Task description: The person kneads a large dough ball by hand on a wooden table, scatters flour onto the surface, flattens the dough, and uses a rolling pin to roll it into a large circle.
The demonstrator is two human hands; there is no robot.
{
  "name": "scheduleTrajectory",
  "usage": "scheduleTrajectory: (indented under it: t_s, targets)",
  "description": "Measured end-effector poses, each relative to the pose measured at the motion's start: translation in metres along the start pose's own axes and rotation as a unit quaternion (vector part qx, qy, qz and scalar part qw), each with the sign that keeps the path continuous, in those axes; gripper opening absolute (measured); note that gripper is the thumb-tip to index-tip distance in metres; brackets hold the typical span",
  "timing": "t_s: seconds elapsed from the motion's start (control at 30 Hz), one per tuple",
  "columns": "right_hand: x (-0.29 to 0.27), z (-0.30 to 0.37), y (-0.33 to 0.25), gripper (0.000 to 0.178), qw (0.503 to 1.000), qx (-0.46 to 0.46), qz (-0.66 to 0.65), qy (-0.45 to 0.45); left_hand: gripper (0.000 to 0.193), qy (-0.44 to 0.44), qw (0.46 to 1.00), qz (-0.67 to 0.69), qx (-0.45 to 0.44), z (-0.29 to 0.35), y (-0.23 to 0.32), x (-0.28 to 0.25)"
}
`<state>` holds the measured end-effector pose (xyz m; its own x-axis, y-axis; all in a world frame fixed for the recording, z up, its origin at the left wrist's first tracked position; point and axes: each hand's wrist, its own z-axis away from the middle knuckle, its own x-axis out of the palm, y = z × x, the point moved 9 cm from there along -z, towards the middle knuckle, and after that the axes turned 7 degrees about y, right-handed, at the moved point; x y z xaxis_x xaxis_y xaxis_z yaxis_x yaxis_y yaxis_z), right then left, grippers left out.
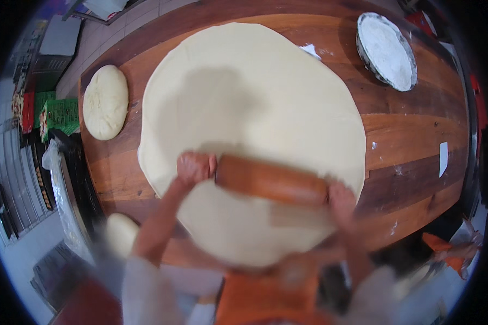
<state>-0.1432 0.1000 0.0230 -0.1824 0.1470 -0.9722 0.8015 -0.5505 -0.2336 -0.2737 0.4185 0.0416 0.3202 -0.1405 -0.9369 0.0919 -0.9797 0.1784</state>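
Observation:
A large, thin round sheet of dough [287, 92] is spread over the wooden table [417, 130]. Across its near half lies a thick wooden rolling pin [271, 180], slanting slightly down toward the right. My left hand [195, 167] is closed round the pin's left handle. At the other end, my right hand [341, 201] grips the right handle, a little blurred by motion. Both handles are mostly hidden under my fingers. The pin appears to rest on the dough, and a shadow falls over the sheet's upper left part.
A ball of dough [106, 102] sits at the table's left edge, and another dough piece [122, 233] is by its near left corner. A bowl of flour [386, 51] stands far right. A white scraper-like piece [443, 159] lies near the right edge. Another person's hand [463, 250] shows at lower right.

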Motion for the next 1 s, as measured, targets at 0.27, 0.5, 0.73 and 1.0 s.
scheduleTrajectory:
  t_s: [0.27, 0.5, 0.73, 1.0]
  targets:
    - [-0.041, -0.160, 0.109, 0.025, 0.995, 0.104, -0.004, 0.005, 0.046, 0.013, 0.998, -0.053, -0.006, -0.214, -0.058, 0.064]
    - [-0.048, -0.161, 0.172, 0.039, 0.703, 0.349, -0.613, 0.088, 0.039, 0.058, 0.996, 0.045, 0.053, -0.233, -0.059, 0.073]
    - [-0.031, -0.240, 0.178, 0.061, 0.089, 0.154, -0.971, 0.160, 0.039, 0.065, 0.995, 0.016, 0.075, -0.229, -0.069, 0.070]
    - [-0.075, -0.205, 0.206, 0.044, 0.683, 0.281, -0.625, 0.255, 0.041, 0.069, 0.996, 0.013, 0.060, -0.230, -0.067, 0.060]
